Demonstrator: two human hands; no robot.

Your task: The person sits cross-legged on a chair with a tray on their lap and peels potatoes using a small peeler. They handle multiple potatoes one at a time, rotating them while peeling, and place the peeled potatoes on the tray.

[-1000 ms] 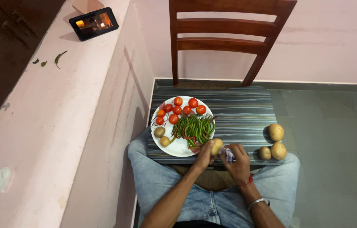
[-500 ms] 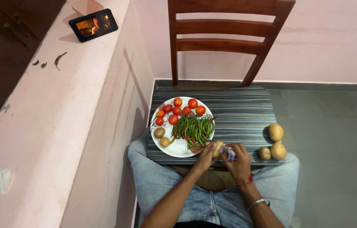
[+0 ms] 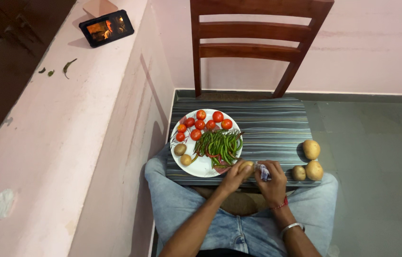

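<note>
My left hand (image 3: 233, 178) grips a small potato (image 3: 246, 166) just off the near right rim of a white plate (image 3: 202, 167). My right hand (image 3: 273, 181) is closed on a small peeler-like tool (image 3: 262, 171) that touches the potato. The plate holds several red tomatoes (image 3: 200, 124), a heap of green chillies (image 3: 220, 145) and two small potatoes (image 3: 183, 154). It rests on a striped board (image 3: 267, 128) across my lap.
Three potatoes (image 3: 309, 162) lie at the board's right edge. A wooden chair (image 3: 253, 47) stands beyond it against the pink wall. On the ledge to the left lie a lit tablet (image 3: 106, 27), some green scraps (image 3: 67, 65) and crumpled paper (image 3: 0, 203).
</note>
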